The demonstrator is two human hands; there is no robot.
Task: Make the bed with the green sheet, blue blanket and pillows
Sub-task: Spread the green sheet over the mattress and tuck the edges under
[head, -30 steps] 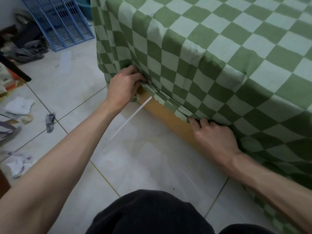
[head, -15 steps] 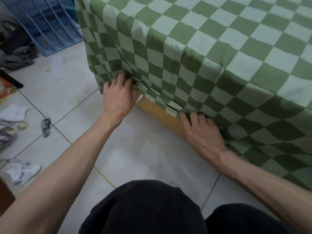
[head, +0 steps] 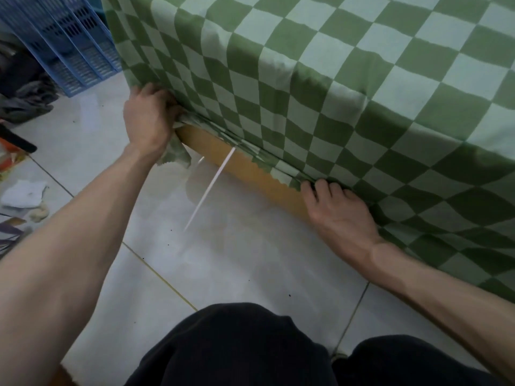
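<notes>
The green checked sheet covers the mattress and hangs down its side. My left hand grips the bunched sheet at the mattress corner, and a loose flap of sheet hangs below that hand. My right hand lies flat along the bottom edge, its straight fingers pushed under the sheet's fold where the mattress meets the wooden bed frame; its fingertips are hidden. No blue blanket or pillows are in view.
A thin white strip slants from the frame down to the tiled floor. A blue plastic crate stands behind the corner. Dark clothes and paper scraps litter the left. My black-clad knees are at the bottom.
My left hand went from lying on the sheet's fold to gripping the corner, and a flap of sheet now hangs below it. My right hand stayed at the tucked edge.
</notes>
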